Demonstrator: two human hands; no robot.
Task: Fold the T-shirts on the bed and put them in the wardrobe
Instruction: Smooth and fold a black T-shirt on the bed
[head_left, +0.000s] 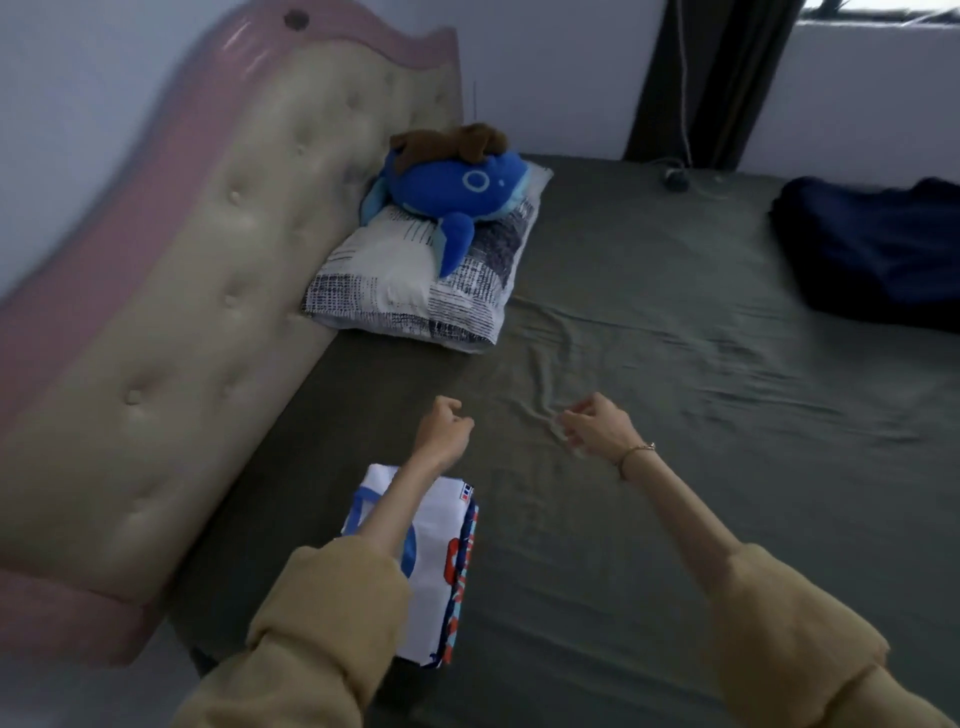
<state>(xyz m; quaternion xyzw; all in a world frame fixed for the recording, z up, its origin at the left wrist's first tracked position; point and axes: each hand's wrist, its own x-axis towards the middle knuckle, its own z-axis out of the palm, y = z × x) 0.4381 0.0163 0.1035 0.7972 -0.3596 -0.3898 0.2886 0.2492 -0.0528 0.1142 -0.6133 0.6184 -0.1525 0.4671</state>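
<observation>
Near the bed's (649, 519) front edge, close to the headboard-side corner, lies one folded white T-shirt with blue and red print (441, 561), partly under my left forearm. I judge it light, soft and floppy, so I would slide flat fingers beneath its folded edges rather than pinch a corner. Toward the far right edge sits one dark navy heap of cloth (872, 249), maybe another shirt; I cannot tell. My left hand (444, 428) hovers with fingers curled, holding nothing. My right hand (597, 423) hangs loosely curled, its grip also empty. One patterned pillow (415, 291) carries one blue plush whale (457, 192).
</observation>
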